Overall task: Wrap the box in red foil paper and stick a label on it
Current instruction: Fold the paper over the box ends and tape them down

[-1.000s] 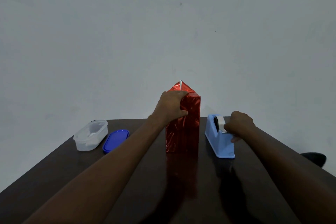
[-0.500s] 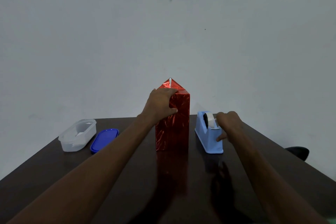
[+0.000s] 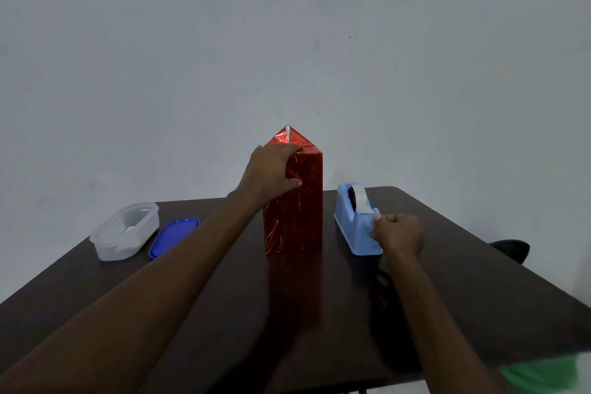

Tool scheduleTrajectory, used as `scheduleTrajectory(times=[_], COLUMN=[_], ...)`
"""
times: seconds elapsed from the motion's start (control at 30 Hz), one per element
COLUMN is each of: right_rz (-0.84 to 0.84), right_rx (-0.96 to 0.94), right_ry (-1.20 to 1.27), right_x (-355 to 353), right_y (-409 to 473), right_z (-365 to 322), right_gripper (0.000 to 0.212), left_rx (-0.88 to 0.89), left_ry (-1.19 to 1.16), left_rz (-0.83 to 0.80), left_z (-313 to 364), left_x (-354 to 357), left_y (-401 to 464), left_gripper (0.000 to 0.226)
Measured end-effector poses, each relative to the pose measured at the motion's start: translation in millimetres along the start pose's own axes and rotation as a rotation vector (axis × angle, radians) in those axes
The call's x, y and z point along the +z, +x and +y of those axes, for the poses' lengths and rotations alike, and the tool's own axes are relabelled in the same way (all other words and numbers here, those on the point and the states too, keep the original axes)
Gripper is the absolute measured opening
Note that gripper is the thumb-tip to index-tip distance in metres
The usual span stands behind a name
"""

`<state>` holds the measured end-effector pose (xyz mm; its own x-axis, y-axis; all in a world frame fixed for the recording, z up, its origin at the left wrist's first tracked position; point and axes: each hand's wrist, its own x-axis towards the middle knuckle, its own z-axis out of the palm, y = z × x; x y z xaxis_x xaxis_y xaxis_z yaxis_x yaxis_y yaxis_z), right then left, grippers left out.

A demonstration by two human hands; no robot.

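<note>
My right hand (image 3: 398, 233) has come off the top of the tape roll and down to the near end of the light blue plastic tape dispenser (image 3: 356, 224), and now its fingers are curled, pinching the free end of the clear tape (image 3: 367, 211) at the cutter. My left hand (image 3: 271, 171) hasn't budged: it grips the upper left corner of the tall box wrapped in shiny red foil paper (image 3: 295, 201), fingers over the top edge, thumb pressed on the front face. The box stands upright in the middle of the dark brown wooden table (image 3: 224, 313), its top flap folded to a point, with the dispenser just beside it on the right. Off to the left sits a clear plastic container (image 3: 126, 231), and its blue oval lid (image 3: 172, 236) lies flat next to it.
</note>
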<state>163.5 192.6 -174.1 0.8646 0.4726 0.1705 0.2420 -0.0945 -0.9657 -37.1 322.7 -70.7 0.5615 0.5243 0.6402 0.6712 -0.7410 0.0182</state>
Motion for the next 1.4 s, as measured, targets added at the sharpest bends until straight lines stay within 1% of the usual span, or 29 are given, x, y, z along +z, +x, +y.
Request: scheduleTrajectory(times=[0.17, 0.4, 0.53, 0.63, 0.83, 0.93, 1.03, 1.17, 1.27, 1.4], right_rz=[0.016, 0.011, 0.015, 0.001, -0.002, -0.101, -0.204, -0.267, -0.331, -0.424], right_rx=[0.018, 0.0, 0.015, 0.061, -0.006, -0.022, -0.084, -0.229, -0.301, -0.321], right_ry=[-0.045, -0.114, -0.133, -0.171, -0.051, 0.116, 0.254, 0.266, 0.155, -0.067], right_x=[2.1, 4.9, 9.1, 7.6, -2.5, -7.0, -9.2, -7.2, 7.7, 30.2], right_y=[-4.2, -6.6, -6.0, -7.7, -12.9, -16.7, -14.9, -0.8, 19.0, 37.4], right_z=[2.2, 3.7, 4.9, 11.2, 6.5, -3.0, -36.5, -103.2, -146.9, -185.1], right_gripper=[0.019, 0.018, 0.017, 0.016, 0.021, 0.022, 0.025, 0.024, 0.025, 0.026], left_rx=[0.004, -0.006, -0.004, -0.007, 0.002, 0.007, 0.008, 0.003, 0.002, 0.006], left_ry=[-0.004, -0.006, 0.01, 0.007, 0.006, 0.005, 0.019, 0.021, 0.029, 0.027], left_rz=[-0.011, -0.013, -0.012, -0.015, 0.006, 0.016, 0.022, 0.015, 0.006, 0.011], left_z=[1.3, 1.5, 2.6, 3.3, 2.1, 0.7, 0.7, 1.2, -1.0, -0.9], left_x=[-0.1, 0.0, 0.0, 0.2, 2.8, 6.5, 6.4, 7.7, 8.9, 9.0], left_y=[-0.9, -0.5, -0.4, -0.4, 1.2, 0.9, 1.7, 0.9, 0.3, -0.4], left_gripper=[0.08, 0.081, 0.081, 0.081, 0.081, 0.081, 0.081, 0.083, 0.083, 0.084])
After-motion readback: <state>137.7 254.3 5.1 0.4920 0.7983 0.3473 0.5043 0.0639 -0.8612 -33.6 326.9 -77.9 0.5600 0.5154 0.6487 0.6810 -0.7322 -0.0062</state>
